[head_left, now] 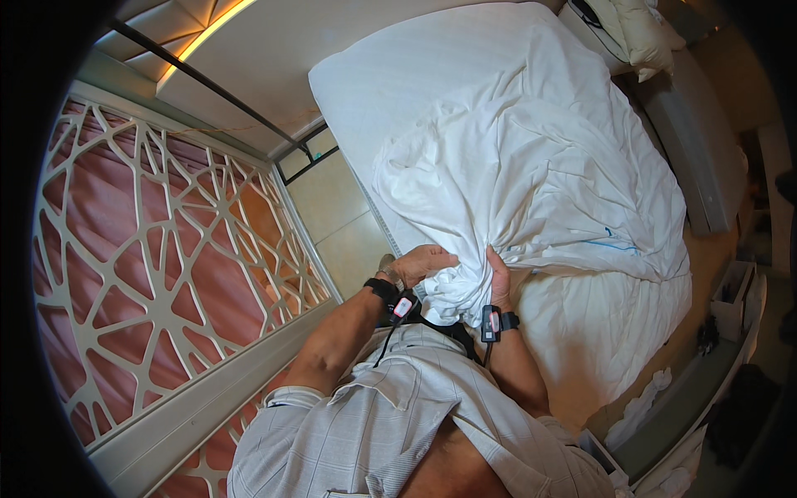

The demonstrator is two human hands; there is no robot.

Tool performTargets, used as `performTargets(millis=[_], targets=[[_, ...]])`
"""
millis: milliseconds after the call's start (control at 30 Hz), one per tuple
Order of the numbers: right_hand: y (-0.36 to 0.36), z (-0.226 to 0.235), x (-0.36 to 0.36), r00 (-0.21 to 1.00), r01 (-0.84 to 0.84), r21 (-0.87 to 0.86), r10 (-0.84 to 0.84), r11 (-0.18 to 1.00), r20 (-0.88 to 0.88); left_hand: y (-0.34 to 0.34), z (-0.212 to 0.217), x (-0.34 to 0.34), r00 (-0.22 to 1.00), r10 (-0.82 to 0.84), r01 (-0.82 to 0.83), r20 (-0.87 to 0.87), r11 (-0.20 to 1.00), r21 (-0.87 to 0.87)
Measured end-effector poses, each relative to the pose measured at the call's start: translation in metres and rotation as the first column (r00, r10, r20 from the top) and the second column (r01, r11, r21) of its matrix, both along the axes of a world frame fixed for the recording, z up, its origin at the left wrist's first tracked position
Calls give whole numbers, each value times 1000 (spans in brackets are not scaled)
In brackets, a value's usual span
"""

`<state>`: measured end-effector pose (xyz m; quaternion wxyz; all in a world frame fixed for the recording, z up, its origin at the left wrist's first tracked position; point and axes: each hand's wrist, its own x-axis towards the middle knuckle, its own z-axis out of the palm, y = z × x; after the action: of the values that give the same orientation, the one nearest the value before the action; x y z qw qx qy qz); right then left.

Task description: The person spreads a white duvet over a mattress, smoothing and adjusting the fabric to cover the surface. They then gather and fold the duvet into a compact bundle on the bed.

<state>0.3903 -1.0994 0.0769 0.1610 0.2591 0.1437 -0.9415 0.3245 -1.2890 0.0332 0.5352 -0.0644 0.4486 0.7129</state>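
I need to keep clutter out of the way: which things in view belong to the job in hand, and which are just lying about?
Part of the job:
- white sheet, bunched in the left hand and right hand
- white mattress, partly under it

Apparently just about:
- lattice screen
- pink curtain
- cream padded bundle

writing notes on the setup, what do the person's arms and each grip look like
Light grey checked shirt with short sleeves. The left grip and right grip are bare. Each wrist wears a black strap with a small gadget and a black cable.
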Motion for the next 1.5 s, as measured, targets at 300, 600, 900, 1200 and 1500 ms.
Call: performTargets(millis=[300, 600, 900, 1200, 1500], targets=[[0, 14, 10, 998, -18, 55, 15, 998, 64, -3, -6, 18, 994, 44, -48, 102, 998, 31], [14, 0, -3, 949, 313, 275, -308, 909, -64, -47, -40, 48, 975, 175, -172, 137, 985, -33], [8, 10, 2, 985, 148, 159, -159, 976, 63, -40, 4, 47, 990, 129, -123, 56, 988, -97], [0, 23, 13, 992, -85, 79, 77, 993, 101, -42, 31, 34, 976, -64, 22, -210, 981, -195], [21, -4, -3, 973, 214, 234, -228, 948, 34, -50, 20, 47, 952, -281, 260, -126, 953, -156]])
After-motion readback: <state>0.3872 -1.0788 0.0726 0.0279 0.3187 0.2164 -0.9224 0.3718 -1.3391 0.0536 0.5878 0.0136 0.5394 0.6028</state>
